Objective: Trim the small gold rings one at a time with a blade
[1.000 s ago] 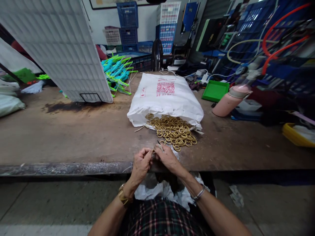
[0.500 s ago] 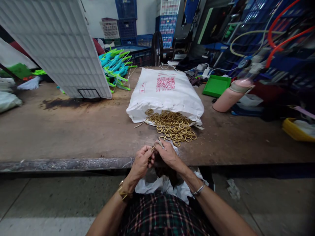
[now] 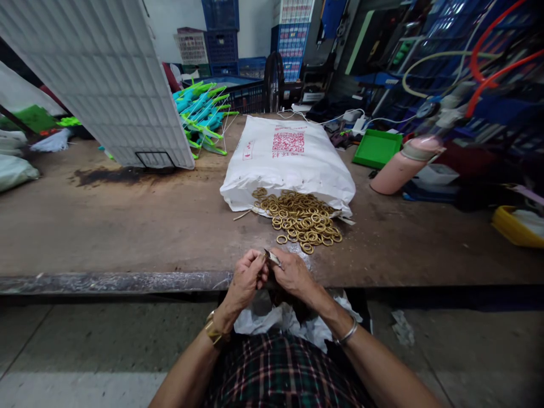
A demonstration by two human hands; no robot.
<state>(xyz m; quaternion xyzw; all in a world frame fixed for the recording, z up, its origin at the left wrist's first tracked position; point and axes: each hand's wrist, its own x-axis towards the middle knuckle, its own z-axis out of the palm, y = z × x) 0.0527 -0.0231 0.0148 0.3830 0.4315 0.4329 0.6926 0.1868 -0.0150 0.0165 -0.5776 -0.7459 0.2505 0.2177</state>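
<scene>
At the table's front edge my left hand (image 3: 247, 277) is closed in a pinch on a small brass ring, mostly hidden by its fingers. My right hand (image 3: 292, 273) is wrapped round a small pale tool with a dark pointed tip (image 3: 272, 258), whose tip meets the fingertips of my left hand. Just beyond the hands, a pile of brass rings (image 3: 304, 218) spills from the mouth of a white woven bag (image 3: 293, 161) with red print. One loose ring (image 3: 281, 239) lies at the pile's near left side.
A white ribbed panel (image 3: 114, 85) stands at the left, with green and turquoise plastic pieces (image 3: 204, 119) behind it. To the right are a green tray (image 3: 377, 148), a pink bottle (image 3: 397, 170) and a yellow container (image 3: 516, 226) on the table (image 3: 127, 238).
The tool in my right hand has turned, and its dark tip now shows at my left fingertips. The right fingers have shifted slightly to the right. The view has moved a little.
</scene>
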